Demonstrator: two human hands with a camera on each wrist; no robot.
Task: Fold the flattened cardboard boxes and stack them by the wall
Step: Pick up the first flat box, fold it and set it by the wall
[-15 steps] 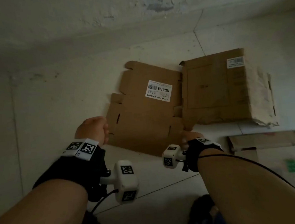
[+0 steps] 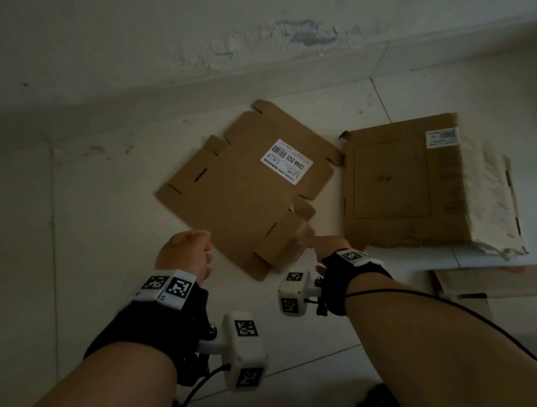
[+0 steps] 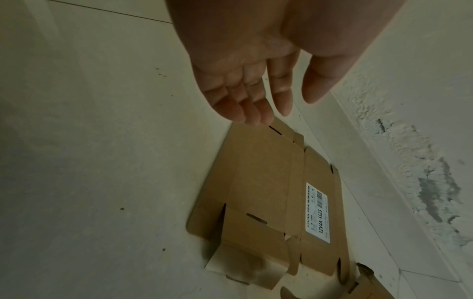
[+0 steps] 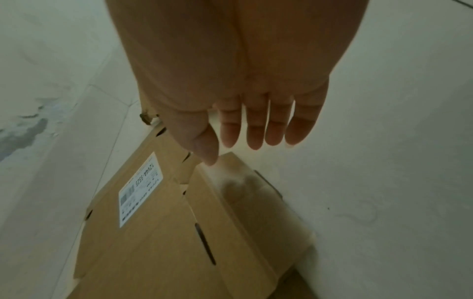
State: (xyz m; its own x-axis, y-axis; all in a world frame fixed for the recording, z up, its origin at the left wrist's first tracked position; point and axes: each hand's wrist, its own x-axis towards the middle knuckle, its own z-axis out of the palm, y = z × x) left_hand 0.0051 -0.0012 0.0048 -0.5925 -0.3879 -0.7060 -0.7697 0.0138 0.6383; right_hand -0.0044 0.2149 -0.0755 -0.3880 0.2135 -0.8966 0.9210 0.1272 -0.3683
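A flattened brown cardboard box (image 2: 247, 192) with a white label lies turned at an angle on the pale floor, a little out from the wall (image 2: 247, 38). Its near corner flap (image 2: 293, 243) stands raised and blurred. My left hand (image 2: 197, 257) hovers just off the box's near left edge, and in the left wrist view its fingers (image 3: 256, 113) are straight and hold nothing. My right hand (image 2: 322, 247) is by the raised flap, with fingers (image 4: 256, 137) straight and the thumb tip near the flap (image 4: 250, 192). I cannot tell whether they touch.
A bigger, worn flat cardboard piece (image 2: 413, 185) with a torn white right side lies just right of the box. More flattened packaging (image 2: 498, 281) sits at the lower right. A dark shoe (image 2: 373, 404) shows at the bottom edge.
Both hands have let go of the box's edges. The box now lies flatter on the floor, turned clockwise and a bit farther from me.
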